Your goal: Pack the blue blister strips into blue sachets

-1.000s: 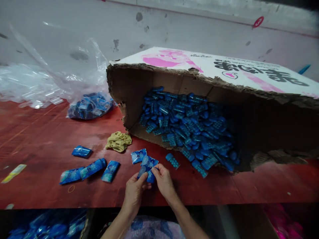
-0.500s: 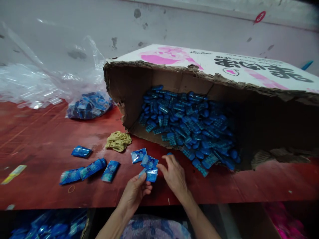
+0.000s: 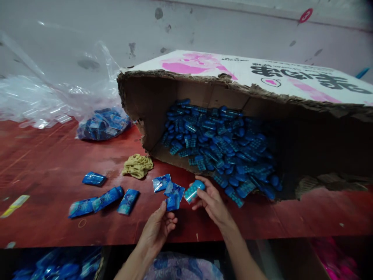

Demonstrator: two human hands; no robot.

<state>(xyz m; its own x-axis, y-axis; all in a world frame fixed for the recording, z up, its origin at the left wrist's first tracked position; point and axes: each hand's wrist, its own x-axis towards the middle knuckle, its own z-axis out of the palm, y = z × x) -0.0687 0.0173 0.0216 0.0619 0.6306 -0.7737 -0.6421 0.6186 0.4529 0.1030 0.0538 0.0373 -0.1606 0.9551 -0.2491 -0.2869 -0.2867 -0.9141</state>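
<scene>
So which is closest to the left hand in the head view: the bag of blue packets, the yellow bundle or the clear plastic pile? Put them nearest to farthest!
From the left hand:
1. Yellow bundle: just ahead, slightly left.
2. Bag: farther back, more to the left.
3. Clear plastic pile: way over at the far left, by the wall.

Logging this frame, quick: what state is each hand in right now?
Left hand: closed, pinching a blue packet.
Right hand: closed, holding a blue-capped container.

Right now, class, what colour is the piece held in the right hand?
The held piece is turquoise-blue, shown best in the head view.
</scene>
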